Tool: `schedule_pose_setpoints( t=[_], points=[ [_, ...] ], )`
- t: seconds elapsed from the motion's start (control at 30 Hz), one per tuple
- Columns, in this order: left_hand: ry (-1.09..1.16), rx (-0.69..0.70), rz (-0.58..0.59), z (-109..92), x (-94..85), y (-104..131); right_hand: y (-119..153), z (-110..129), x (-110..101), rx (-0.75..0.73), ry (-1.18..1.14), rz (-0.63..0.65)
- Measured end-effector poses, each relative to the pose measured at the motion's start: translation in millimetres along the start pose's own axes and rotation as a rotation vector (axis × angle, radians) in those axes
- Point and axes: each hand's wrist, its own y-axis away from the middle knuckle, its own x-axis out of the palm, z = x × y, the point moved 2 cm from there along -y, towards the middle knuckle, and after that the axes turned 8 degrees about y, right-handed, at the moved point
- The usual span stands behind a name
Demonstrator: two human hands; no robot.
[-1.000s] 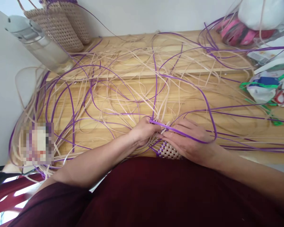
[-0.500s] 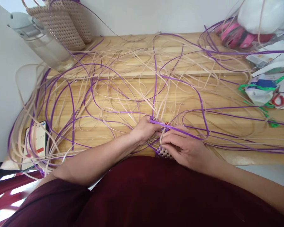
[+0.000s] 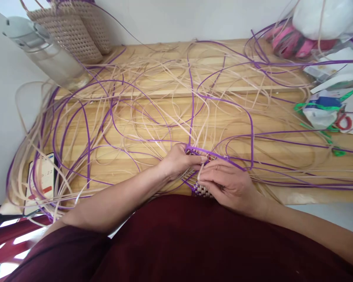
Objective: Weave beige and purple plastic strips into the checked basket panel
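A small woven piece [image 3: 202, 190] of beige and purple strips is close to my body, partly covered by my hands. My left hand [image 3: 181, 159] grips its upper left part, with the thumb stretched along the top. My right hand [image 3: 228, 182] pinches a beige strip [image 3: 200, 171] between thumb and fingertips at the right of the piece. A purple strip [image 3: 214, 154] runs from beside my left fingers across to the back of my right hand, then bends up. Long loose strips fan out from the weave over the wooden table [image 3: 153, 111].
A water bottle [image 3: 53, 62] and woven bags [image 3: 73, 31] stand at the back left. A phone [image 3: 41, 178] lies at the left under strips. Plastic packets [image 3: 323, 109], red-handled scissors [image 3: 344, 120] and a pink bundle [image 3: 291, 43] are at the right.
My left thumb has stretched further right over the weave. The purple strip's loop at the right has drawn in slightly. The whole view has shifted a little.
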Motion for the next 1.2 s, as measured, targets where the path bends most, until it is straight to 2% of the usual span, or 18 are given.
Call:
schedule_pose_setpoints(
  t=[0.17, 0.33, 0.47, 0.57, 0.67, 0.83, 0.97, 1.2],
  points=[
    [-0.170, 0.112, -0.082, 3.0, 1.8, 0.9, -4.6, 0.1, 5.7, 0.286, -0.147, 0.111],
    [-0.211, 0.126, -0.091, 3.2, -1.9, -1.3, -6.5, -4.5, 11.4, 0.323, -0.300, 0.243],
    [-0.034, 0.035, -0.009, 1.8, -0.3, -2.2, -8.8, -10.4, -3.5, 0.363, -0.357, 0.290],
    [0.037, -0.004, 0.031, 1.6, 0.6, -2.2, -17.6, -20.3, -25.2, 0.398, -0.206, 0.249],
    [0.039, -0.008, 0.048, 2.2, -0.2, -2.0, -30.6, -34.3, -39.4, 0.330, 0.033, 0.210],
    [0.017, -0.002, 0.035, 2.2, -1.4, -2.1, -47.7, -47.8, -36.5, 0.162, 0.146, 0.430],
    [-0.070, -0.019, 0.011, 2.5, -0.1, -2.8, -56.7, -47.8, -40.0, 0.078, 0.265, 0.420],
    [-0.026, -0.019, 0.041, 2.3, 1.1, -2.5, -54.9, -49.0, -39.6, 0.082, 0.164, 0.479]
  ],
)
